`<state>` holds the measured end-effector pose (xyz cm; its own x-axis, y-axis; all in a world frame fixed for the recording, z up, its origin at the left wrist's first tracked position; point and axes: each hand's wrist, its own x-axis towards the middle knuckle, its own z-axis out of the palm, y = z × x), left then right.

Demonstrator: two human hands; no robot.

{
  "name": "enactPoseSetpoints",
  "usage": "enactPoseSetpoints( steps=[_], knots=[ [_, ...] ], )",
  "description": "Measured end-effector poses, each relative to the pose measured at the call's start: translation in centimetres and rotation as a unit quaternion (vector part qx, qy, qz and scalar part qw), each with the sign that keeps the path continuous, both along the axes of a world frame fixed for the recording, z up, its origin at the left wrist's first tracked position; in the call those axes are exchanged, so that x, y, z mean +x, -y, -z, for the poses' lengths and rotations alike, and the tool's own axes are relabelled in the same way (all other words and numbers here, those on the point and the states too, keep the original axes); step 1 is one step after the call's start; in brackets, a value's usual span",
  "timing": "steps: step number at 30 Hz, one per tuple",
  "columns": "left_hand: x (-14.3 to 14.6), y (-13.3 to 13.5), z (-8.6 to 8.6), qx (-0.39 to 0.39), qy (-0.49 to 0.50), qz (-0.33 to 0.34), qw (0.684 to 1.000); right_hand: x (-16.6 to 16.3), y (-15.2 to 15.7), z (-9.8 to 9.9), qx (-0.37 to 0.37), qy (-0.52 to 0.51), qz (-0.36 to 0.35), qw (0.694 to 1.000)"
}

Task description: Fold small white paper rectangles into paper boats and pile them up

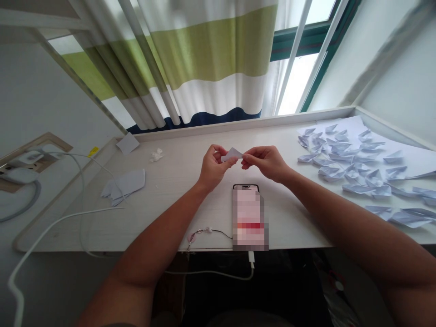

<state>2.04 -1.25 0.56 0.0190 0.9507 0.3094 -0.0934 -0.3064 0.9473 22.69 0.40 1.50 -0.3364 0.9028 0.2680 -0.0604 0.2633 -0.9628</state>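
Left hand (214, 167) and right hand (267, 162) pinching one folded paper (233, 153), centre, one phone (248, 211) below, over twenty paper shapes (350, 172), right

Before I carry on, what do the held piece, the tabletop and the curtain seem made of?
Held piece: apparently paper, matte white, thin with crisp edges. Tabletop: smooth and pale, perhaps laminate or painted wood; the look leaves it open. Curtain: probably fabric, soft, falling in folds.

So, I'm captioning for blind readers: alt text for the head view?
A person's left hand and right hand hold a small folded white paper at a white desk. Many folded white paper shapes lie right, white paper sheets lie left, and a rectangular smartphone with pixelated screen lies nearer the camera.
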Motion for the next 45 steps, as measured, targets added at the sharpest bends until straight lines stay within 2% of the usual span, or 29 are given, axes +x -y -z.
enactPoseSetpoints(
  steps=[3,8,21,26,28,32,36,41,45],
  knots=[
    [-0.22,-0.22,0.07,0.040,-0.020,-0.045,0.998,0.04,-0.21,-0.05,0.015,-0.024,0.048,0.998],
    [-0.45,-0.29,-0.09,0.061,-0.034,-0.076,0.995,0.10,-0.20,-0.28,0.022,-0.025,0.060,0.998],
    [-0.27,-0.18,-0.31,-0.020,0.016,-0.055,0.998,0.05,0.03,-0.45,0.038,-0.014,0.054,0.998],
    [-0.56,-0.22,-0.53,-0.058,0.023,-0.020,0.998,0.19,-0.04,-0.46,0.037,-0.012,0.061,0.997],
    [-0.69,-0.30,-0.50,-0.057,0.009,-0.022,0.998,0.20,-0.04,-0.46,0.034,-0.011,0.062,0.997],
    [-0.75,-0.44,-0.30,-0.020,-0.027,-0.072,0.997,-0.01,0.07,-0.42,0.021,-0.010,0.048,0.999],
    [-0.57,-0.55,-0.14,-0.005,0.012,-0.089,0.996,-0.34,0.22,-0.39,-0.002,-0.033,0.035,0.999],
    [-0.35,-0.51,-0.08,-0.074,0.067,-0.053,0.994,-0.40,0.14,-0.26,-0.038,-0.080,0.018,0.996],
    [-0.11,-0.20,-0.13,-0.046,0.047,-0.031,0.997,-0.29,-0.03,-0.22,-0.069,-0.109,0.007,0.992]
  ],
)
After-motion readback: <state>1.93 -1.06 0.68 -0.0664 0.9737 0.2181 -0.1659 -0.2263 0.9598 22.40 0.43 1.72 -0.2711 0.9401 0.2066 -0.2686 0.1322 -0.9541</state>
